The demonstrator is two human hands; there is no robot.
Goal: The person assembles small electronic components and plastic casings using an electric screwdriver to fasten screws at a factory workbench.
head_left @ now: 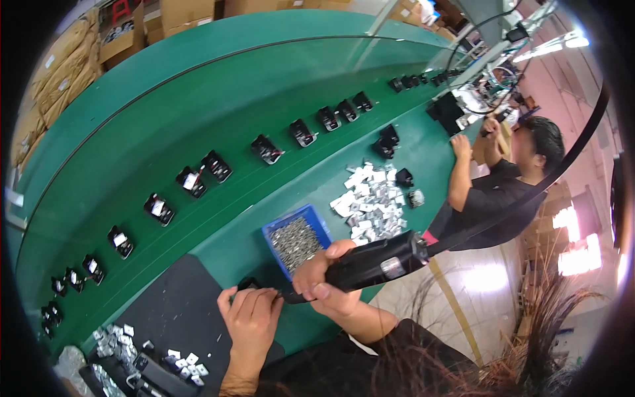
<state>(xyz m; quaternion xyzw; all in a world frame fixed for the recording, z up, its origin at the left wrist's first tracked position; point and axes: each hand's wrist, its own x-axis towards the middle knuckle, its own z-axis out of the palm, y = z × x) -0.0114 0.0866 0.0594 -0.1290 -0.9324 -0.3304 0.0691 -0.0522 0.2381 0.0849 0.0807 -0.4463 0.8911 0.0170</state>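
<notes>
My right hand point(324, 281) is wrapped round a black electric screwdriver point(383, 263), which lies nearly level with its tip end toward the left. A cable runs from its back end up to the right. My left hand point(251, 317) is closed at the tip end, its fingers pressed on a small black part point(248, 283). Most of that part is hidden behind the fingers. Just beyond my hands sits a blue bin point(319, 225) full of small metal screws point(296, 241).
A green conveyor belt point(238, 188) carries a row of black housings point(215, 167). White and silver metal pieces point(374, 202) are heaped right of the bin. A dark mat point(172, 298) lies at left, with more pieces point(116, 343) nearby. A co-worker point(503, 192) works at the right.
</notes>
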